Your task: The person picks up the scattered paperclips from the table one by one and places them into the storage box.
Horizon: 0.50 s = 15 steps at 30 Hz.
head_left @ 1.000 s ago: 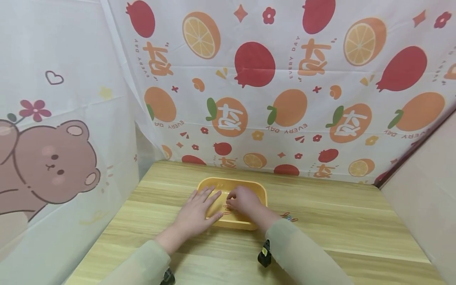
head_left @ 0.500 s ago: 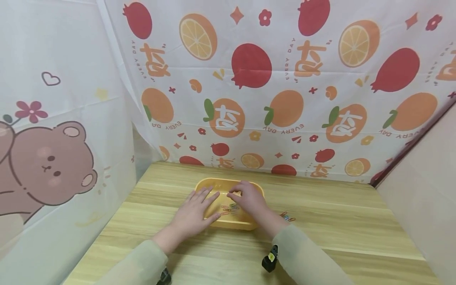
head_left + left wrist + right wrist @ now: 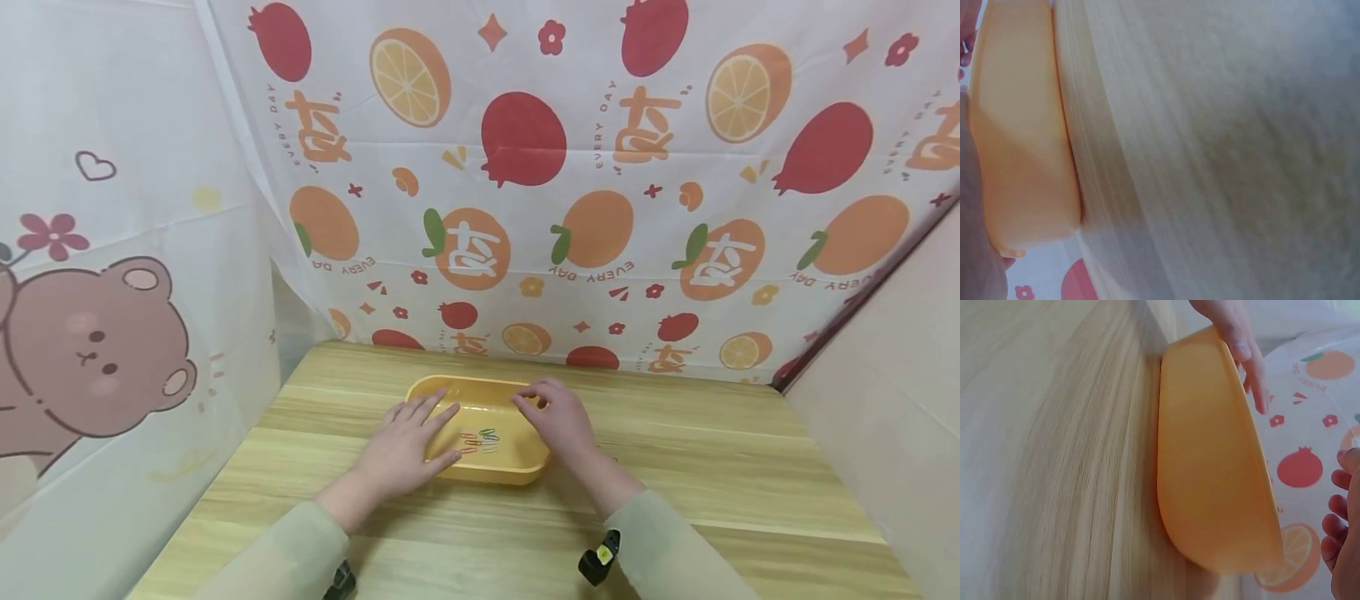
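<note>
A yellow plastic tray (image 3: pixel 491 476) stands on the wooden table, with several coloured paper clips (image 3: pixel 480 440) lying on its floor. My left hand (image 3: pixel 405 442) rests over the tray's left rim, fingers spread and reaching inside. Over the right end of the tray is my right hand (image 3: pixel 558 421), fingers loosely curled and no object visible between thumb and forefinger. In the right wrist view, its curled fingertips (image 3: pixel 1335 515) show above the rim. More clips lie right of the tray, nearly all hidden behind my right wrist.
The wooden table (image 3: pixel 712 483) spreads around the tray. Behind it hangs a fruit-print cloth (image 3: pixel 525 250), and a bear-print cloth (image 3: pixel 150 350) hangs at the left. A plain pale panel (image 3: pixel 885 400) borders the right side.
My right hand has moved from inside the tray to the right and its thumb and forefinger have parted. The clips in the tray are now uncovered. My left hand has stayed on the tray.
</note>
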Tool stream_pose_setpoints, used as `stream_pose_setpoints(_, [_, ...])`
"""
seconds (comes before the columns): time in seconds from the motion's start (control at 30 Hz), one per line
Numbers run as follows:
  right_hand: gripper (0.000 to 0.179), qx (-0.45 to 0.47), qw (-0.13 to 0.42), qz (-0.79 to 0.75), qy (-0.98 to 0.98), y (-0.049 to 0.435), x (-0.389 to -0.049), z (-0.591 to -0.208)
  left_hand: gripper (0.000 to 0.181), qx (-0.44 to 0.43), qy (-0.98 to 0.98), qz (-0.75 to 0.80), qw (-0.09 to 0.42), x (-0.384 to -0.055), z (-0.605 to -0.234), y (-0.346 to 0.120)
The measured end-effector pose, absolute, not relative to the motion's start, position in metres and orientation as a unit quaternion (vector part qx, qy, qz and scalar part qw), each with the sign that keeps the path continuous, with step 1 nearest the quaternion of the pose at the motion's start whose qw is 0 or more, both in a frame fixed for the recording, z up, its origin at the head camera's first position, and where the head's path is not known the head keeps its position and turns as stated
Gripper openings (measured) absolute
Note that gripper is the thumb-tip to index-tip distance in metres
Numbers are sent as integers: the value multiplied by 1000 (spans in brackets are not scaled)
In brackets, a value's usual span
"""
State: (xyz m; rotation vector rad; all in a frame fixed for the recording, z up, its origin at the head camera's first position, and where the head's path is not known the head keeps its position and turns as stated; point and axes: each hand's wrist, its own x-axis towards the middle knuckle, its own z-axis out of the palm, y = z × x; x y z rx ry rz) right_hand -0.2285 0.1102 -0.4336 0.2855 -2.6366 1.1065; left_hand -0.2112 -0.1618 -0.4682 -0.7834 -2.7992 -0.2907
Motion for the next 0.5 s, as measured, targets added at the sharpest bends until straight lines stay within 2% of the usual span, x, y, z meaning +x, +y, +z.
stream_pose_setpoints(0.17, [13,84,152,398,-901,126,-225,-436,75,-277,-950,-91,115,-213,-470,-163])
stream_pose_setpoints(0.5, [9,77,156,387,-905,166,-218,-455,78,-279,-948,-97,114,-212,-468,-162])
